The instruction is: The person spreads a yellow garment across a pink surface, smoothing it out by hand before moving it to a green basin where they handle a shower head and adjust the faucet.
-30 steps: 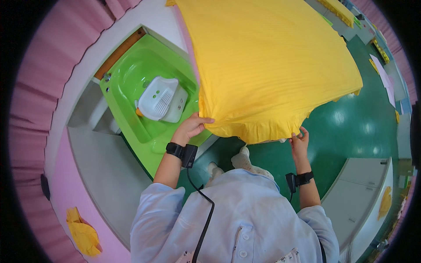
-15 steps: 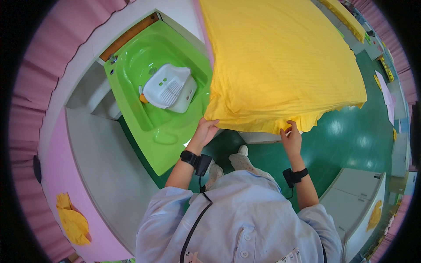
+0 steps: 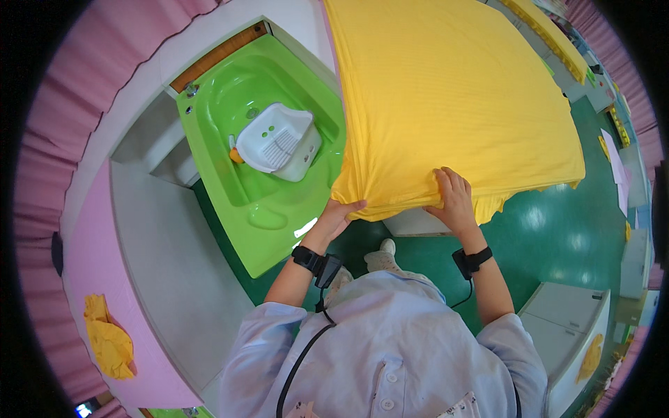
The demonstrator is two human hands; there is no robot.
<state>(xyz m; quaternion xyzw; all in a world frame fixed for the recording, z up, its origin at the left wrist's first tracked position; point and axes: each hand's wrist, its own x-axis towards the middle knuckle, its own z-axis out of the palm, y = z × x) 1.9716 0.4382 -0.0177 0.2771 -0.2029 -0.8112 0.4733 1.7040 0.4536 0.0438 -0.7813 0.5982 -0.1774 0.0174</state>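
Observation:
A yellow cloth cover (image 3: 453, 97) lies spread over a flat padded top in front of me, its near edge gathered into folds. My left hand (image 3: 339, 214) is closed on the cloth at the near left corner, thumb on top. At the near edge, my right hand (image 3: 454, 202) grips the cloth, with fingertips on the upper side and thumb at the hem. The cloth between the hands is drawn fairly taut. What lies beneath the cover is mostly hidden; a white cabinet (image 3: 416, 223) shows under the edge.
To the left is a green baby bathtub (image 3: 230, 233) holding a white bath seat (image 3: 279, 139). A crumpled yellow cloth (image 3: 110, 341) rests on a pink surface at lower left. White cabinets (image 3: 557, 317) stand at lower right on the green floor (image 3: 536, 230). Pink curtains (image 3: 59, 174) hang at left.
My right hand has shifted slightly left and taken more of the near edge, fingers now over the top. My left hand pulls the corner slightly nearer; the folds there have tightened.

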